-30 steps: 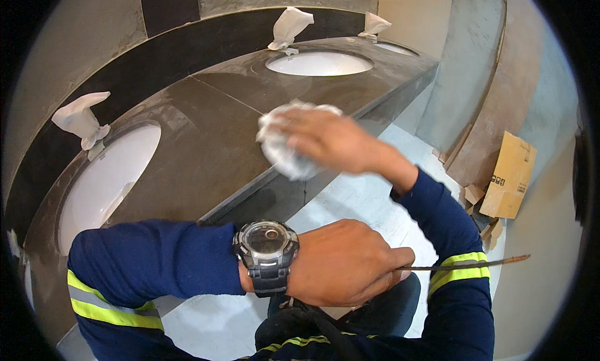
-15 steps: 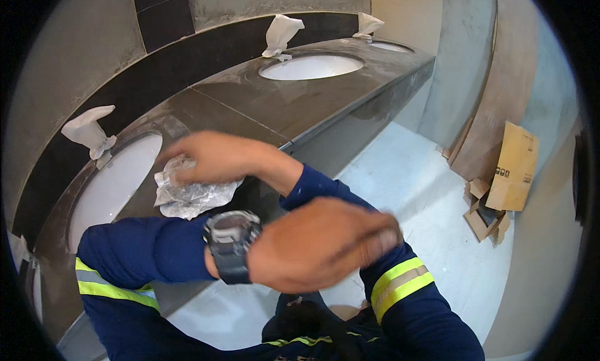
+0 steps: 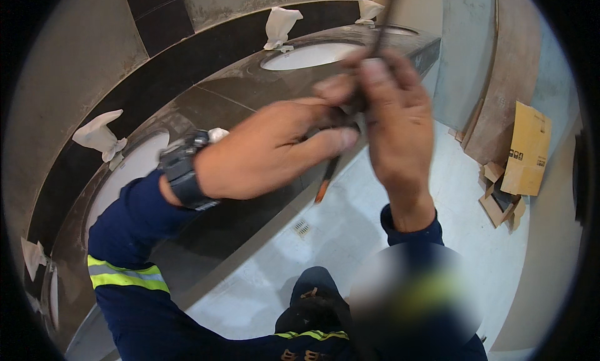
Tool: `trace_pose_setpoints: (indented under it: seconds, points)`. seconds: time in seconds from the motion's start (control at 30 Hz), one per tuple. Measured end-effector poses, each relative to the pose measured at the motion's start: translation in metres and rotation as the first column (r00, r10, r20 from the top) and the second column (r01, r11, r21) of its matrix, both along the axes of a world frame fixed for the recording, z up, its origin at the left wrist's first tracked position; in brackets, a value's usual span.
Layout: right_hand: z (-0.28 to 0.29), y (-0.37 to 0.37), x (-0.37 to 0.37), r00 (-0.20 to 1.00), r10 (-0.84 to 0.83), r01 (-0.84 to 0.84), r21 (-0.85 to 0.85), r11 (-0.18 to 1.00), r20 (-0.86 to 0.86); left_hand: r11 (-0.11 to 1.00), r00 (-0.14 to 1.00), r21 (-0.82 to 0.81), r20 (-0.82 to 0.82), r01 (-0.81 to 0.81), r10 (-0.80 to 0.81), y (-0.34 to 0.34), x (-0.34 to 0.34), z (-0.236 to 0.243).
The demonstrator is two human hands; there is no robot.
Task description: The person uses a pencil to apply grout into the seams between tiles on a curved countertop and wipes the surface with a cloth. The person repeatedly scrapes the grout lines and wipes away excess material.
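My left hand (image 3: 269, 145), with a black watch (image 3: 182, 167) on its wrist, is closed on a long, thin dark strip (image 3: 389, 14). My right hand (image 3: 400, 111) pinches the same strip just above and to the right. One end rises past the upper edge of the view. Below the hands hangs a dark piece with an orange-brown tip (image 3: 322, 191), perhaps the strip's other end. Motion blur and my fingers hide its exact kind. Both hands are raised in front of the dark counter (image 3: 225, 126). A small white bit of crumpled sheet (image 3: 217, 135) shows behind my left hand.
White oval basins (image 3: 312, 56) are set in the counter, with wrapped taps (image 3: 282, 28) behind them. A torn cardboard box (image 3: 525, 151) lies at the right by a leaning brown board (image 3: 509, 61). The pale floor (image 3: 262, 298) has a drain grate (image 3: 302, 228).
My right hand has left the crumpled sheet and moved right and up. My left hand has drawn back leftward and up. Both now grip the dark strip, and my arms no longer cross.
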State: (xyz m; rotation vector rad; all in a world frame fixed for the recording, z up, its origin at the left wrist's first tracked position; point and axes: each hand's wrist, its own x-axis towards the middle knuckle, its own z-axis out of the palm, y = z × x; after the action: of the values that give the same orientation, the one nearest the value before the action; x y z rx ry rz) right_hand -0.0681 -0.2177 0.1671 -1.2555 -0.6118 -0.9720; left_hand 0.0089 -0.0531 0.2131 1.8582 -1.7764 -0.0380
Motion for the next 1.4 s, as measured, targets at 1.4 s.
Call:
trace_pose_setpoints:
  seconds: [1.4]
  points:
    - [-0.201,-0.100,-0.008,0.703,-0.405,0.282,-0.293,0.913,-0.585,0.893,0.853,0.032,0.314,-0.448,0.417,0.050,0.072,-0.051]
